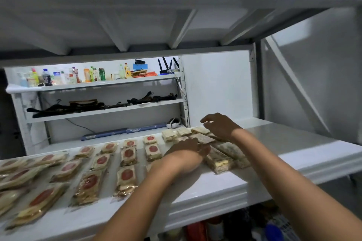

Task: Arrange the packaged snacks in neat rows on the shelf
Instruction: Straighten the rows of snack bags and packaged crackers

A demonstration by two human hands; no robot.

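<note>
Head view: flat snack packs in shiny clear wrap [127, 176] lie in rows on the white metal shelf [215, 188]. The left hand [186, 150] lies flat on speckled packs [221, 158]; the right hand [219, 125] hovers, fingers loose, holding nothing. Packs look light, slippery and crumbly; hold their long sides.

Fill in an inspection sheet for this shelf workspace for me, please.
Surface: white shelf, smooth and glossy.
Job's things: red-label packets in rows on the left; pale speckled packets bunched at the right, less orderly.
Clutter: nothing seen on this shelf.
Hands: left hand flat on packets mid-shelf; right hand open above the rear pale packets.
Cables: a cable runs down the post of the rear rack.
Surroundings: rear rack holds bottles, dark hangers, router; blurred items below.
</note>
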